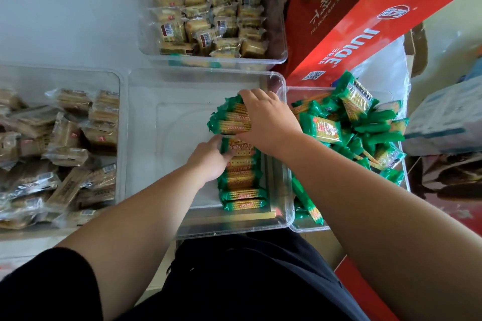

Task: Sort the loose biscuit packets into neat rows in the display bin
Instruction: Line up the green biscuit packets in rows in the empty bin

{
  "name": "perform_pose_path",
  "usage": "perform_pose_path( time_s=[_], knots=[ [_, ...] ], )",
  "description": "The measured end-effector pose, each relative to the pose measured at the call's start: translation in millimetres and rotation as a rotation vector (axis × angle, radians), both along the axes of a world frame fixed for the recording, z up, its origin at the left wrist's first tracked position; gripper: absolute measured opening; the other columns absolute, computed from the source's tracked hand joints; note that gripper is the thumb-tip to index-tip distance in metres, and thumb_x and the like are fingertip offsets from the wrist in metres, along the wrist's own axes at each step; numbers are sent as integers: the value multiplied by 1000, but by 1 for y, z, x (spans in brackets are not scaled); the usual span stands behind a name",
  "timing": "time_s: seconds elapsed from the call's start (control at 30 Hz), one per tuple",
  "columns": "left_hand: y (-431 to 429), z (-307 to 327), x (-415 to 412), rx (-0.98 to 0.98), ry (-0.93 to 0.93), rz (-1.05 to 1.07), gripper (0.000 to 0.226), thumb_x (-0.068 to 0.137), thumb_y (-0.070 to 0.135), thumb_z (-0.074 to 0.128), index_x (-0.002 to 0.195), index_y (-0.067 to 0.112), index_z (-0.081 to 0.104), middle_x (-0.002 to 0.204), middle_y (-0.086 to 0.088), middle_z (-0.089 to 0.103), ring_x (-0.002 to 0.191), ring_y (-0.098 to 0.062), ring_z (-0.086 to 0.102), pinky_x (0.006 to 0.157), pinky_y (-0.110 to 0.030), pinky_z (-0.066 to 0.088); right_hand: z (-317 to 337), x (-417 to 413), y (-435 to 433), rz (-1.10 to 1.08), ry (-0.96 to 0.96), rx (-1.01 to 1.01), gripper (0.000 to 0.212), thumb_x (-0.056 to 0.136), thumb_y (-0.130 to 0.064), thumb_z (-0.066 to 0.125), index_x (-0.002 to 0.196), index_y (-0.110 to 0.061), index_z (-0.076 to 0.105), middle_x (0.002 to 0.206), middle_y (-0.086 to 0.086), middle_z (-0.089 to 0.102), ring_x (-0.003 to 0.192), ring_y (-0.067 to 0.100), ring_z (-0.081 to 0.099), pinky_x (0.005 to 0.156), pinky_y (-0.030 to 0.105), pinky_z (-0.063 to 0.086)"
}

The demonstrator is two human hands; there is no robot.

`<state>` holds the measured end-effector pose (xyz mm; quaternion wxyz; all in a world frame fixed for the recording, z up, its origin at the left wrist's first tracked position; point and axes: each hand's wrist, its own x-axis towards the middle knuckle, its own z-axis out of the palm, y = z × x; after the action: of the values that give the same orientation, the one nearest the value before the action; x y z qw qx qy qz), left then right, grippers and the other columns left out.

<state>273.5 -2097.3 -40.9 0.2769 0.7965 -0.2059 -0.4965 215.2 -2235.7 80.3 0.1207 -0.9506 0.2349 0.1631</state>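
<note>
A single wide-angle head-worn view looks steeply down from close above, facing forward over the person's lap at the lower edge, clear bin (283, 138) filling the frame's centre.

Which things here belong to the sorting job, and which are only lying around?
For the job:
- green packets in a row
- display bin
- loose green packets
- right hand, left hand

Lying about:
- bin of brown packets
- bin of yellow packets
- red carton
</note>
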Motion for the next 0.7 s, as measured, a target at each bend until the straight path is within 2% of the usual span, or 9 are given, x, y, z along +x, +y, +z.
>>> perform_pose_path(
  time_s=[0.07, 0.13, 0.23, 0.3, 0.4, 0.47, 0.57, 0.63, 0.7],
  knots=[
    [-4, -5, 0, 62, -154, -99, 32, 101, 36, 58, 131, 25, 54, 116, -2, 69, 93, -25, 67, 86, -44, 59, 1, -1, -1, 36, 23, -19, 83, 81, -46, 78, 147, -21, 36, 144, 2, 48, 133, 29, 43, 107, 44, 38],
    [-4, -7, 0, 87, -199, -99, 26, 97, 30, 63, 122, 24, 60, 110, -4, 69, 89, -26, 67, 81, -42, 60, 0, -2, -2, 54, 41, -22, 83, 81, -45, 79, 148, -22, 35, 145, 2, 47, 134, 29, 42, 108, 44, 39],
    [1, -2, -3, 20, -110, 34, 12, 93, 21, 70, 101, 20, 61, 105, -4, 64, 86, -23, 64, 68, -33, 52, -2, 0, -4, 41, 50, 2, 85, 80, -42, 80, 148, -21, 35, 146, 2, 47, 135, 29, 41, 109, 45, 38],
    [9, 1, -5, -42, -22, 66, 12, 92, 16, 73, 96, 20, 62, 103, -3, 64, 92, -23, 63, 70, -32, 48, -4, 2, -4, 18, 46, 16, 86, 80, -42, 80, 149, -21, 34, 146, 3, 46, 135, 30, 40, 109, 46, 37],
    [25, 10, -7, -73, 148, 90, 11, 93, 16, 73, 103, 21, 70, 103, 2, 69, 97, -18, 64, 77, -32, 51, -13, 7, 0, 1, 34, -1, 85, 79, -43, 80, 148, -22, 35, 145, 3, 46, 134, 30, 40, 109, 47, 37],
    [34, 14, -6, -88, 224, 147, 17, 96, 15, 70, 112, 20, 74, 107, 5, 71, 98, -12, 64, 77, -28, 50, -24, 9, 6, 2, 63, -9, 85, 78, -44, 81, 146, -22, 36, 143, 3, 47, 132, 31, 41, 107, 48, 37],
    [43, 16, -3, -93, 253, 183, 18, 99, 16, 66, 113, 22, 76, 108, 8, 71, 94, -4, 62, 72, -22, 45, -43, 3, 16, 34, 176, 45, 79, 79, -38, 78, 145, -23, 37, 141, 4, 47, 130, 32, 42, 105, 49, 39],
    [45, 17, -3, -84, 235, 236, 15, 100, 20, 64, 103, 19, 78, 97, 6, 72, 87, -10, 62, 69, -26, 43, -52, -6, 20, 58, 250, 126, 82, 82, -34, 75, 150, -25, 30, 146, 4, 43, 133, 32, 39, 108, 50, 40],
    [45, 16, -2, -49, 98, 287, 24, 98, 26, 63, 85, 8, 73, 79, -2, 68, 76, -20, 59, 63, -31, 39, -55, -13, 20, 66, 271, 186, 89, 85, -29, 73, 157, -25, 20, 155, 3, 35, 139, 31, 34, 112, 49, 38]
  ],
)
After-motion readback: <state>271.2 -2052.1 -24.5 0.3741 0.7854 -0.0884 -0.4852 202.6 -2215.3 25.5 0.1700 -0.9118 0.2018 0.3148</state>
